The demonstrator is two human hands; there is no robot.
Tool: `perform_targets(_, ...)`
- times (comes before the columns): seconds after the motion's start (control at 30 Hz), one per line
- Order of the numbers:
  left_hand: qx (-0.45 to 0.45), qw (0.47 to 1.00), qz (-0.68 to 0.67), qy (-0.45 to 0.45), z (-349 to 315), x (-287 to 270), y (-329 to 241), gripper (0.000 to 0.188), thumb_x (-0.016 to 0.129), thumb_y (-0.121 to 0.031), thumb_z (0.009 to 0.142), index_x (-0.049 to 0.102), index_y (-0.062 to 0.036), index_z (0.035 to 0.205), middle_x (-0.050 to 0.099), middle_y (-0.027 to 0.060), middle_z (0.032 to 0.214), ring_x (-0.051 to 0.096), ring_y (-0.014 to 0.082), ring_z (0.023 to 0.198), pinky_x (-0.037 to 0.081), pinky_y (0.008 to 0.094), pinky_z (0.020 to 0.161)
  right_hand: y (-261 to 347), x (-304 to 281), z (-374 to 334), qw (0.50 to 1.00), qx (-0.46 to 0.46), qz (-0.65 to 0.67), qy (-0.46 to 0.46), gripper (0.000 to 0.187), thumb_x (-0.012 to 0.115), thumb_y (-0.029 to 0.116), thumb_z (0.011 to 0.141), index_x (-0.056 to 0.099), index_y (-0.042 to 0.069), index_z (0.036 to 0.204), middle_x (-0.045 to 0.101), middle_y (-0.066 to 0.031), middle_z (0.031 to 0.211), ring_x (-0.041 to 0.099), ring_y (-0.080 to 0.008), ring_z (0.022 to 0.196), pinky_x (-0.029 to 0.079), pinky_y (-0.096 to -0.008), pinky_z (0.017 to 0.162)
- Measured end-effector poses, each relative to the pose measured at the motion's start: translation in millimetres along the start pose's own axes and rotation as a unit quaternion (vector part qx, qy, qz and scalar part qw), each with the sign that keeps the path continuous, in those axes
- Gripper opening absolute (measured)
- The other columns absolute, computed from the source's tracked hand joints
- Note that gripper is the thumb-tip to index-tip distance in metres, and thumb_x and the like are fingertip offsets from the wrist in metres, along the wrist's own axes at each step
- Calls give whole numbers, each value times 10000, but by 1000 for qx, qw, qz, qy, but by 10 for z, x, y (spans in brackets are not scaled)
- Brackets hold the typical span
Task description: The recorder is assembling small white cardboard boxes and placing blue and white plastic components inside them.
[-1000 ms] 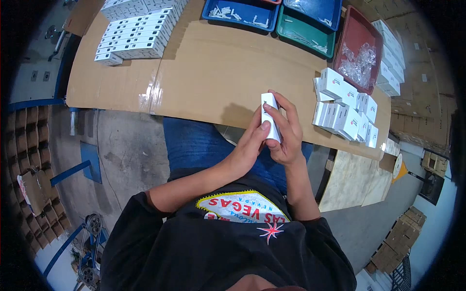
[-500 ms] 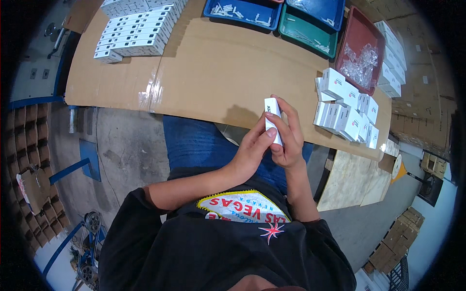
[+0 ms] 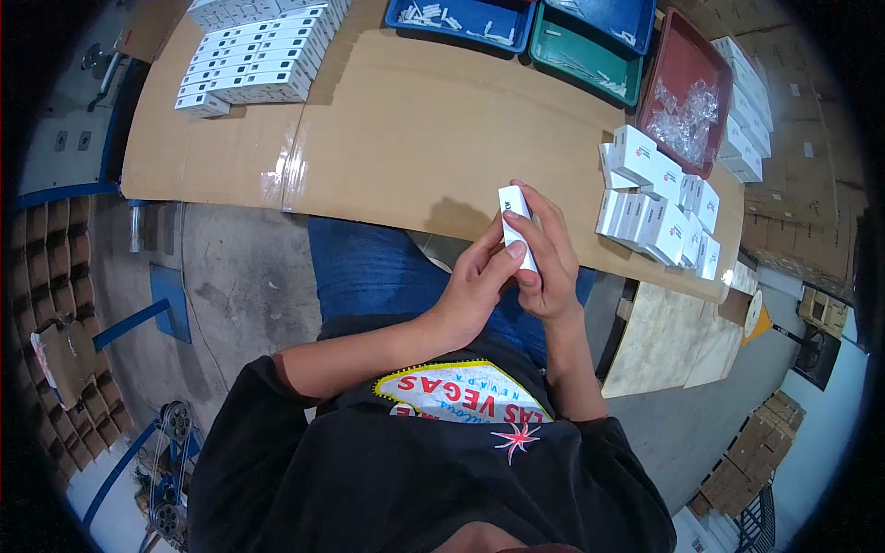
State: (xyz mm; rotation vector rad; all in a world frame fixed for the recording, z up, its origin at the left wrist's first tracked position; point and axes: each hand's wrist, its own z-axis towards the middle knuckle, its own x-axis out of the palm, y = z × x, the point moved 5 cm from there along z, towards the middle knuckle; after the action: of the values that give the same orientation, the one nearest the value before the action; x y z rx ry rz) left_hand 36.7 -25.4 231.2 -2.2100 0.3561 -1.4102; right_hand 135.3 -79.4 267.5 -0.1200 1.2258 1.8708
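Note:
A small white box (image 3: pixel 515 205) with dark print is held upright-slanted between both my hands, just over the table's near edge. My left hand (image 3: pixel 479 281) closes on its left side, the thumb pressed against the lower face. My right hand (image 3: pixel 548 253) wraps the right side, with fingers laid across the front. The hands hide much of the box's lower part and back. Nearest on the right, a pile of similar white boxes (image 3: pixel 659 226) lies on the cardboard-covered table (image 3: pixel 396 120).
Stacked white boxes (image 3: pixel 253 69) stand at the far left. Along the back sit blue trays (image 3: pixel 461 39) with small white parts, a green tray (image 3: pixel 572 60) and a red tray (image 3: pixel 714 55) holding clear plastic pieces. More white boxes (image 3: pixel 742 152) stand beyond the red tray.
The white box has tilted slightly, its top end shifting a little to the left. Both hands keep their grip in nearly the same place.

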Motion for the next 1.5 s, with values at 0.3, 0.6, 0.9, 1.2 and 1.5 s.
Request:
perform_targets(0.3,7,999,-30,-15,-38,22,-26,598,564,-309,1077,344,-80,1584,570,13,1211,562,77,1127,474,269,979,35,0,10,1000,-1,4,0,638,440,538,1066,677,-25,1251,548,-306,1413,589,-466,1229,499,-494,1011)
perform_targets(0.6,21,999,-45,0,-31,9,-13,591,578,-311,1066,366,-93,1573,581,41,1296,575,118,1192,478,318,1013,59,-14,27,1000,2,16,1,614,432,508,1076,676,-26,1255,544,-299,1424,585,-471,1232,489,-498,1026)
perform_targets(0.9,29,999,-26,-21,-114,19,5,464,523,-334,1072,458,-76,1451,589,62,1268,595,154,1181,468,358,1034,153,-9,-21,1000,-5,14,-1,594,424,478,1085,671,-36,1251,555,-294,1418,592,-460,1231,487,-485,1029)
perform_targets(1.2,29,997,-62,39,-266,131,-5,538,549,-375,1060,420,-147,1529,591,15,1244,604,128,1130,523,339,937,460,-186,63,999,-20,-7,37,789,347,651,1050,611,-13,1383,556,-260,1442,583,-414,1272,456,-463,1066)
perform_targets(1.5,94,988,-121,-16,-65,-274,-491,650,451,-489,1000,470,-2,1429,583,262,1366,611,354,1180,507,459,990,532,-691,-63,988,99,-36,-110,126,585,114,1056,616,-5,1086,714,-144,1234,657,-221,1129,470,-341,1019)
